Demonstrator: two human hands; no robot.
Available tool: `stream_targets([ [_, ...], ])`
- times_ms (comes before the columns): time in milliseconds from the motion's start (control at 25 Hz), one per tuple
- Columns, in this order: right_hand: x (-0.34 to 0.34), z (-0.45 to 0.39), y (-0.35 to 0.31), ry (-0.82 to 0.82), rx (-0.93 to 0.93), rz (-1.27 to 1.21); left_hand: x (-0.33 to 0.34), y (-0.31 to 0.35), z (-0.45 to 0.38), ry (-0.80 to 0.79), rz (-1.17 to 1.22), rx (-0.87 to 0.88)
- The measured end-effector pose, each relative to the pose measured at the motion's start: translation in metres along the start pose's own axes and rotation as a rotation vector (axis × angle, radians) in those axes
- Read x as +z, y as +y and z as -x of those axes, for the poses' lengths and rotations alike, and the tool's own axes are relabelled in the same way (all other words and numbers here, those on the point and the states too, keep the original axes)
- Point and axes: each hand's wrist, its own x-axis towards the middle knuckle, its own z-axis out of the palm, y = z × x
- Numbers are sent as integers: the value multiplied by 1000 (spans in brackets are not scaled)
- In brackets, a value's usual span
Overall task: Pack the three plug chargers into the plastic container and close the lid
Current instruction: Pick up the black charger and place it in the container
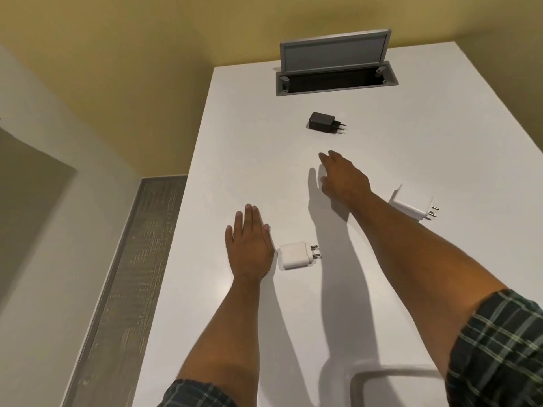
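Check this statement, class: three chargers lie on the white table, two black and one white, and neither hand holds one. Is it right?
The colours are swapped. The head view shows one black charger and two white chargers on the table. Neither the left hand nor the right hand holds one.

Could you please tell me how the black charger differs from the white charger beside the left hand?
The black charger is dark, while the white charger is pale like the table. The black one lies far up the table, ahead of the right hand and untouched; the white one lies near, right beside the left hand. The black one has dark prongs, the white one silvery pins. Both lie flat, prongs pointing right.
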Motion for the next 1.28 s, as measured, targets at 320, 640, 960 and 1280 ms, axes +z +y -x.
stream_targets([
  [320,-5,-64,-5,8,28,61,11,2,-19,101,1,-20],
  [640,-4,-120,-3,74,26,124,16,2,-30,112,7,-17],
  [960,-17,-171,-5,-168,12,199,15,2,-49,105,-7,5],
  [1280,-8,-149,-5,-124,82,227,15,2,-49,86,-6,-7],
])
